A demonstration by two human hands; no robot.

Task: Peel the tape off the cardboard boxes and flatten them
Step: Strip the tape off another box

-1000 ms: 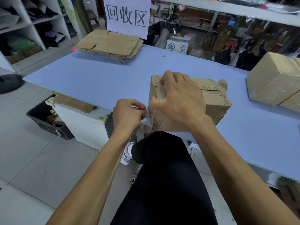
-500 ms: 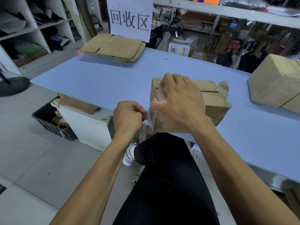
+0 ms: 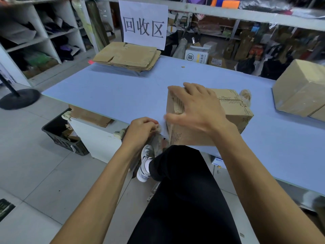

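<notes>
Little has moved; right hand (image 3: 197, 110) steadies box (image 3: 233, 111); left hand (image 3: 140, 131) pinches tape (image 3: 159, 128).

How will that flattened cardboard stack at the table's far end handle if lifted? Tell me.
The flattened cardboard stack probably lifts light but bends, being thin sheets. Its loose, uneven layers may slide apart. It overhangs the table edge, so a nudge could tip it.

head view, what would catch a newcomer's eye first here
The two hands at the centre: the right hand spreads over a cardboard box at the blue table's near edge, while the left hand pinches tape at its corner. Behind, a white sign stands over a stack of flattened cardboard.
</notes>
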